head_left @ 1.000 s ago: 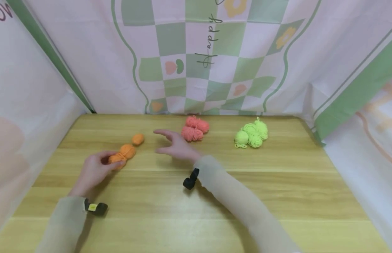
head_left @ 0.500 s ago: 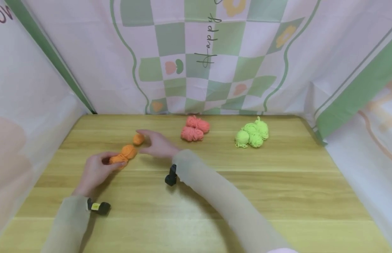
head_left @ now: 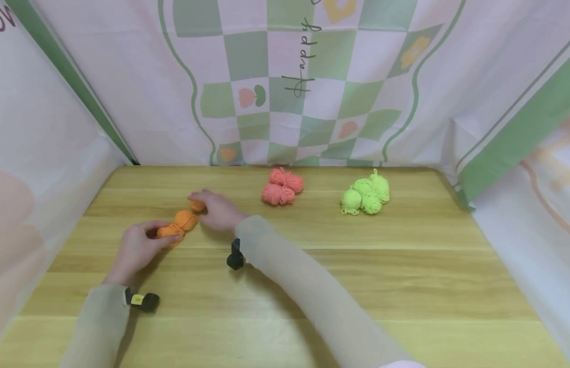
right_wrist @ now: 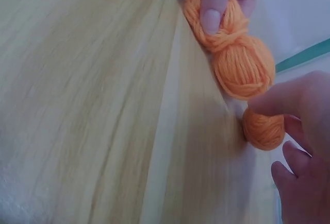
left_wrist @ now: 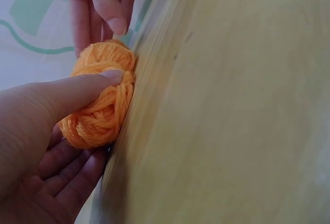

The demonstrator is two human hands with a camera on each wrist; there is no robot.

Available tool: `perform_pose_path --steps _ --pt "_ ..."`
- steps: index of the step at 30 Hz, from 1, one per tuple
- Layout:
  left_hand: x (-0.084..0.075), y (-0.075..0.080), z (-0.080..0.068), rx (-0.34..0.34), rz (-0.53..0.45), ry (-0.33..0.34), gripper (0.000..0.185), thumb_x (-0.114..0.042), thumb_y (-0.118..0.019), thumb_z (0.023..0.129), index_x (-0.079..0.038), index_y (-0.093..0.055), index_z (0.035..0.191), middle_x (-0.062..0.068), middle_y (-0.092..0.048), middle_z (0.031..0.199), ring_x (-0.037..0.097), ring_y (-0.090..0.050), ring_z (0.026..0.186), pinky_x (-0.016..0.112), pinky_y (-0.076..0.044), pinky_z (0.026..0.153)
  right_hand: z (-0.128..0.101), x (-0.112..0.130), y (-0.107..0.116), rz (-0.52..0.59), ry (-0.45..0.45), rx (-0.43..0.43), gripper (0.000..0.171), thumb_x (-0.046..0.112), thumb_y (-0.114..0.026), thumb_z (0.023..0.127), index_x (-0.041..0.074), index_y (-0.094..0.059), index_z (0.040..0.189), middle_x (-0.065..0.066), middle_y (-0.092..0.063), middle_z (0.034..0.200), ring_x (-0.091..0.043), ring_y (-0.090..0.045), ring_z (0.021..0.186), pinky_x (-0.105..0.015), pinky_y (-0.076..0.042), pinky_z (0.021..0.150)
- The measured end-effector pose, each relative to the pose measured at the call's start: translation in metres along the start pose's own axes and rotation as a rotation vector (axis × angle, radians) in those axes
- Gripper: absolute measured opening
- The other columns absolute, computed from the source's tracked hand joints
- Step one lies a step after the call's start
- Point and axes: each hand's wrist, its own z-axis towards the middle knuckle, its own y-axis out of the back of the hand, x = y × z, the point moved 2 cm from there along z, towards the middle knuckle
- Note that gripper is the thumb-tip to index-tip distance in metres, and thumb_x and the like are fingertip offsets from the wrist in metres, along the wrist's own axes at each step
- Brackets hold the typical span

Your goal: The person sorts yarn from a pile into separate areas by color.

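My left hand [head_left: 137,249] holds an orange yarn skein [left_wrist: 95,118] on the table at left, thumb on its near side and fingers behind it. Touching the skein is a rounder orange yarn ball [right_wrist: 245,69]. Beyond that sits a small orange yarn ball [right_wrist: 264,131], with my right hand [head_left: 219,212] around it. In the right wrist view, the thumb lies across the top of this small ball and the fingers are behind it. The head view shows the small ball partly covered by the right hand's fingers.
Two coral-pink yarn skeins [head_left: 282,187] lie near the back edge of the wooden table [head_left: 358,286]. Farther right is a cluster of lime-green yarn balls [head_left: 366,194]. Printed fabric [head_left: 285,102] hangs behind the table and along both sides.
From beside the pink skeins, my right hand has moved left to the small orange ball and its fingers have closed in around it. The left hand keeps its hold on the skein.
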Motion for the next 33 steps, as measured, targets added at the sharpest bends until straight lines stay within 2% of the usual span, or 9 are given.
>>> perform_pose_path --steps 3,6,9,20,27,30,33 --pt "0.000 0.000 0.000 -0.003 0.000 0.005 0.048 -0.034 -0.085 0.085 0.000 -0.073 0.116 0.018 -0.072 0.110 0.026 -0.063 0.094 0.019 -0.048 0.073 0.002 -0.001 -0.001 -0.002 -0.007 -0.032 0.052 0.005 -0.067 0.095 0.007 -0.054 0.146 -0.008 -0.052 0.150 -0.021 -0.040 0.143 -0.024 -0.024 0.116" --pt "0.000 0.001 -0.001 0.004 0.004 0.016 0.048 -0.034 -0.085 0.086 -0.001 -0.073 0.117 0.018 -0.072 0.111 0.027 -0.063 0.096 0.020 -0.048 0.074 0.001 -0.004 0.001 0.041 -0.029 -0.081 0.043 0.005 -0.070 0.094 0.005 -0.063 0.137 -0.009 -0.062 0.139 -0.019 -0.051 0.132 -0.019 -0.032 0.110" --pt "0.000 0.001 -0.001 0.014 0.009 0.026 0.048 -0.034 -0.084 0.086 -0.001 -0.072 0.118 0.019 -0.071 0.112 0.028 -0.062 0.096 0.021 -0.048 0.075 -0.001 -0.008 0.003 0.077 -0.043 -0.113 0.037 0.007 -0.073 0.094 0.005 -0.068 0.130 -0.008 -0.066 0.131 -0.018 -0.057 0.125 -0.017 -0.037 0.105" --pt "0.002 0.001 -0.002 0.023 0.008 0.025 0.052 -0.039 -0.084 0.086 -0.002 -0.072 0.120 0.018 -0.071 0.112 0.026 -0.062 0.097 0.022 -0.049 0.076 -0.005 -0.021 0.003 0.142 -0.059 -0.151 0.034 0.013 -0.075 0.095 0.003 -0.068 0.126 -0.006 -0.069 0.118 -0.011 -0.060 0.102 -0.016 -0.045 0.088" --pt "0.001 0.004 0.001 0.087 -0.074 0.056 0.056 -0.039 -0.081 0.089 0.001 -0.068 0.127 0.019 -0.069 0.118 0.027 -0.060 0.102 0.019 -0.049 0.077 -0.010 -0.025 0.003 0.189 -0.077 -0.180 0.039 0.018 -0.075 0.095 0.002 -0.066 0.130 -0.008 -0.069 0.122 -0.013 -0.061 0.105 -0.017 -0.046 0.090" --pt "-0.001 0.007 0.006 0.066 -0.092 0.035 0.052 -0.034 -0.080 0.091 0.002 -0.067 0.126 0.021 -0.068 0.119 0.028 -0.060 0.103 0.017 -0.049 0.078 -0.013 -0.028 0.004 0.199 -0.087 -0.183 0.043 0.019 -0.076 0.094 0.002 -0.065 0.132 -0.008 -0.068 0.125 -0.014 -0.062 0.106 -0.017 -0.046 0.091" --pt "-0.005 0.010 0.013 0.009 -0.090 0.003 0.046 -0.029 -0.080 0.092 0.002 -0.069 0.123 0.021 -0.068 0.115 0.027 -0.060 0.100 0.015 -0.048 0.075 -0.014 -0.031 0.004 0.202 -0.091 -0.184 0.044 0.020 -0.077 0.094 0.002 -0.065 0.132 -0.007 -0.069 0.124 -0.012 -0.062 0.106 -0.017 -0.046 0.090"
